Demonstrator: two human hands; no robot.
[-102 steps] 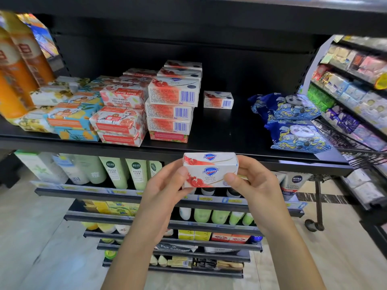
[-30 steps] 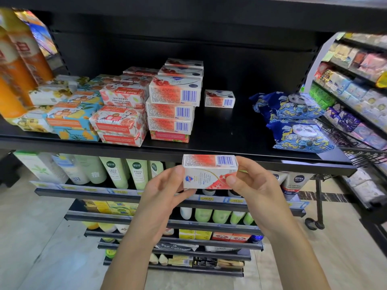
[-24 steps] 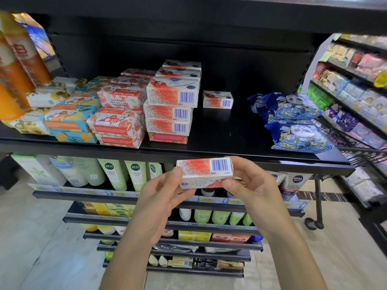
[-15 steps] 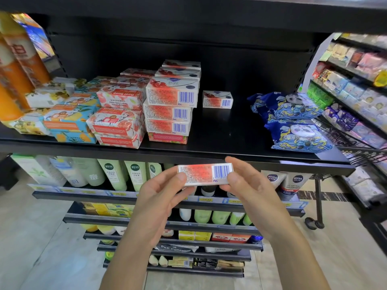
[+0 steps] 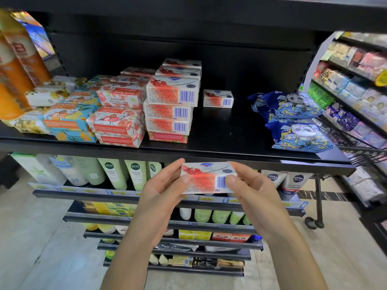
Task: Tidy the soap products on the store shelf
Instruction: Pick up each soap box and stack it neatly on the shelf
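Observation:
I hold a white and red soap box (image 5: pixel 206 177) just below the front edge of the black shelf (image 5: pixel 230 143). My left hand (image 5: pixel 165 189) pinches its left end and my right hand (image 5: pixel 249 189) pinches its right end. The barcode side faces me and the logo side faces up. On the shelf stands a stack of matching soap boxes (image 5: pixel 171 103). A single matching box (image 5: pixel 218 98) sits alone to the right of that stack. Red goat soap bars (image 5: pixel 117 120) and blue and orange soap bars (image 5: pixel 69 122) lie to the left.
Blue panda-print packs (image 5: pixel 297 130) lie at the shelf's right. Orange packages (image 5: pixel 18 65) lean at the far left. Lower shelves carry green tubes (image 5: pixel 134 174) and Nivea tubes (image 5: pixel 293 181). A neighbouring rack of goods (image 5: pixel 356 91) stands at the right.
The box has turned in my two hands: first its logo face was toward me, then the barcode side came round, and now the logo side shows on top. The hands stayed in place.

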